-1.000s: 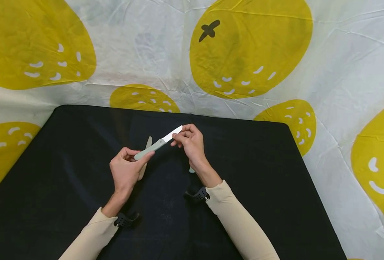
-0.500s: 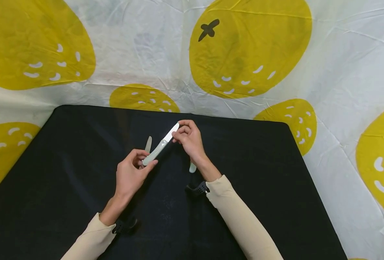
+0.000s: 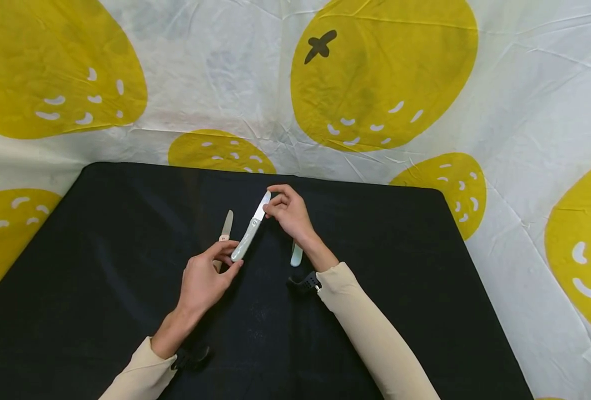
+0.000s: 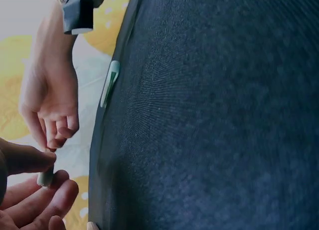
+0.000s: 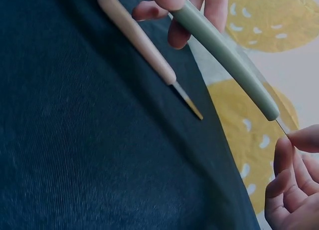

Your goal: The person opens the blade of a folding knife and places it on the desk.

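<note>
Just left of frame centre, the green knife [image 3: 252,225], likely light and stiff: left hand [image 3: 204,279] pinching its handle [image 3: 246,241], right hand [image 3: 291,216] nearly closed, pinching the blade [image 3: 263,206]; handle looks safest to grip

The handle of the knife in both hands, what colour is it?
The knife handle is pale green, seen best in the right wrist view.

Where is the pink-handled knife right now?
In the head view, the pink-handled knife lies on the black table, left of the held green-handled knife and partly hidden by the left grip.
</note>
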### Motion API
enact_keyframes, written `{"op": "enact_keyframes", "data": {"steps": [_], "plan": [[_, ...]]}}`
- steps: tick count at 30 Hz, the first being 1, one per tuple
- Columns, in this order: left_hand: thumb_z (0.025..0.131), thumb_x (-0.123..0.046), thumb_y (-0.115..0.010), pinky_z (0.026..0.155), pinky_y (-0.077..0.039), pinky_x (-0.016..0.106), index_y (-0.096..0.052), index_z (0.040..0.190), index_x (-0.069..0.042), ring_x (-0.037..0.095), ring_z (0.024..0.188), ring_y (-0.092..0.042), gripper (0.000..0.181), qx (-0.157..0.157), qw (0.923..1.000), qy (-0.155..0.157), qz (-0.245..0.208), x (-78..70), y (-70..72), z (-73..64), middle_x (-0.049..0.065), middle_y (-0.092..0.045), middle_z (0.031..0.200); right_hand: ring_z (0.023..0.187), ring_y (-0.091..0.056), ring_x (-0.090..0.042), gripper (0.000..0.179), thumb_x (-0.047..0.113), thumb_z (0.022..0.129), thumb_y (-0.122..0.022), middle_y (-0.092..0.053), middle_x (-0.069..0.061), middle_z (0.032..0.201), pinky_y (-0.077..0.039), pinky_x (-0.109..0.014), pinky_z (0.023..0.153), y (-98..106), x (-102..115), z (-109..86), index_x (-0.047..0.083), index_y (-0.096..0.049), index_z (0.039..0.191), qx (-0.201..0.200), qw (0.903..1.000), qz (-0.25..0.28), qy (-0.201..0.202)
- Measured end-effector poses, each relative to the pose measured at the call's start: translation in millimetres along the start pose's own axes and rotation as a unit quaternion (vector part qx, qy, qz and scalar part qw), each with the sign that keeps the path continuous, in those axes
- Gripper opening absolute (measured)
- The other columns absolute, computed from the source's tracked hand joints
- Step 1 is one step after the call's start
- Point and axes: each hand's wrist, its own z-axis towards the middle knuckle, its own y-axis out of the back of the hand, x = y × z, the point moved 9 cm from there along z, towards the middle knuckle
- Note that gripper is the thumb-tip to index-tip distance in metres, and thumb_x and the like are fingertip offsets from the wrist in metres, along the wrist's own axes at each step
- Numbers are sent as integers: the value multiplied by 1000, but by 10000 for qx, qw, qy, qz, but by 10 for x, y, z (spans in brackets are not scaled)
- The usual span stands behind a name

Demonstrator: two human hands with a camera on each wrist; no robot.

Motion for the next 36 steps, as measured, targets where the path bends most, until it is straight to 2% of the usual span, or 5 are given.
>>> {"op": "enact_keyframes", "data": {"steps": [2, 6, 12, 21, 36], "plan": [[83, -14, -88, 56, -36, 28, -76, 119, -15, 19, 82, -75, 38, 19, 10000, 18, 55, 0, -8, 1, 3, -80, 94, 87, -65, -52, 42, -7, 91, -70, -69, -5, 81, -50, -28, 72, -7, -13, 16, 3, -62, 131, 61, 9999, -133, -3], [82, -16, -89, 61, -40, 29, -77, 117, -16, 20, 82, -74, 37, 33, 9998, 13, 208, -14, -18, 5, 3, -80, 92, 82, -69, -37, 42, -4, 92, -71, -73, -14, 88, -51, -26, 74, -15, -30, 47, 2, -62, 133, 181, 9986, -502, -8], [79, -19, -92, 66, -42, 34, -79, 113, -16, 21, 80, -61, 37, -53, 9981, -197, 588, -49, -21, 8, 4, -74, 95, 84, -69, -23, 47, 2, 93, -73, -74, -15, 99, -50, -22, 75, -41, -93, 80, 3, -61, 138, 427, 9930, -1092, -156], [74, -28, -96, 76, -41, 43, -81, 108, -16, 29, 97, -62, 39, -88, 9937, -380, 1050, -30, -36, 15, 7, -73, 111, 101, -64, -26, 52, 8, 92, -77, -67, -15, 118, -48, -25, 80, -100, -175, 116, 5, -63, 141, 880, 9728, -2116, -337], [70, -34, -98, 80, -36, 48, -83, 103, -19, 32, 107, -57, 39, 198, 9876, -331, 1521, -31, -122, 57, 7, -68, 113, 86, -55, -20, 46, 13, 92, -78, -63, -12, 113, -43, -25, 75, -149, -281, 167, 6, -67, 136, 1182, 9470, -2963, -378]]}}
